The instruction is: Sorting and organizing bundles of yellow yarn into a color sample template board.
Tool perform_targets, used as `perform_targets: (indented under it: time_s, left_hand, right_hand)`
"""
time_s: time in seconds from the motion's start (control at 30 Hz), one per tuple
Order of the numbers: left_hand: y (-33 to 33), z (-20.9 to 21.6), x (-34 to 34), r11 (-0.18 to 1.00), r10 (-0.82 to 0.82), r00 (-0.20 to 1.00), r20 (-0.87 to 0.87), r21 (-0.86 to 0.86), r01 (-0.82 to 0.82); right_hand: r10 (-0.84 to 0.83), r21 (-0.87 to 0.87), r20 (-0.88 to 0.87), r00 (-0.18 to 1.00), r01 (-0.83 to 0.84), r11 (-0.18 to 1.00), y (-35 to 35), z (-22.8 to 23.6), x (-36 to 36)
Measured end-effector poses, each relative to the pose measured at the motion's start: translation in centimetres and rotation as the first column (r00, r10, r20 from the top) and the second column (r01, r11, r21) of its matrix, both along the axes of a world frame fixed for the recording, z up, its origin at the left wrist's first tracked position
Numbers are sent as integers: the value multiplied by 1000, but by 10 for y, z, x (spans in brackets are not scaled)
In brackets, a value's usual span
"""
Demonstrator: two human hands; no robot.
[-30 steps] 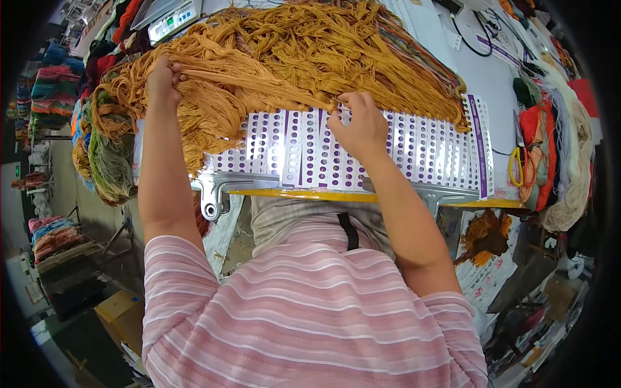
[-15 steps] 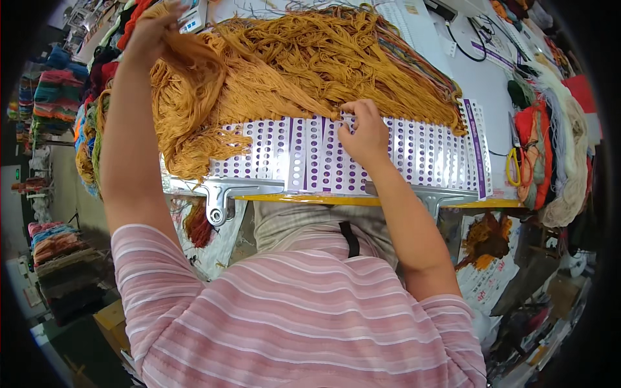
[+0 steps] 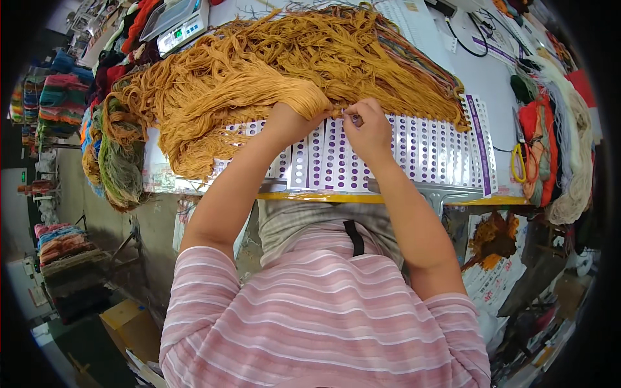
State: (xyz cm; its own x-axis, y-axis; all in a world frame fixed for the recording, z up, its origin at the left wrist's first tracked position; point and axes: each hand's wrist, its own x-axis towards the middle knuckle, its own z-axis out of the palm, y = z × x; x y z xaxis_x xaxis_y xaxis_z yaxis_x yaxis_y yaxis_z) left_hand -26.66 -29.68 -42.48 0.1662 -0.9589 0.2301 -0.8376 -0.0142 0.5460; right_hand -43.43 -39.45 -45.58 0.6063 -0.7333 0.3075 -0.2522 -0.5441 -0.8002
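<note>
A wide mass of golden-brown yarn [image 3: 310,58] lies over the table, its lower ends knotted along the top edge of white cards [image 3: 414,145] with rows of purple holes. My left hand [image 3: 294,123] is closed, with a lighter golden hank [image 3: 259,84] draped over it and its fingertips at the cards' top edge. Just beside it, my right hand [image 3: 370,132] pinches at the same edge, thumb against forefinger. What sits between the right fingertips is too small to make out.
A digital scale [image 3: 184,32] stands at the back left. Multicoloured yarn skeins [image 3: 123,155] hang over the table's left side, and more skeins [image 3: 546,149] lie at the right beside yellow-handled scissors [image 3: 519,161]. Metal brackets [image 3: 440,191] run along the front edge.
My left hand has come down from the upper left to the cards' edge, bringing the hank across. My right hand has stayed near the same spot, still pinching.
</note>
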Motion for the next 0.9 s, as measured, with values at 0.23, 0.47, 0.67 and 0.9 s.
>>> perform_targets:
  time_s: [0.23,0.47,0.67,0.9]
  left_hand:
    - [0,-8,-5,994,108,979,170,7,-111]
    - [-10,-4,33,960,280,956,-91,-4,-281]
    - [-11,26,97,792,546,704,-455,5,-611]
    - [-17,27,38,995,-80,980,-180,44,89]
  right_hand:
    - [54,-132,96,994,-41,990,-5,-5,-1]
    - [39,-137,113,993,-24,990,-6,-5,-2]
    - [47,-146,86,995,-34,989,-5,-4,-2]
    - [47,-152,72,996,-35,988,-6,-6,-2]
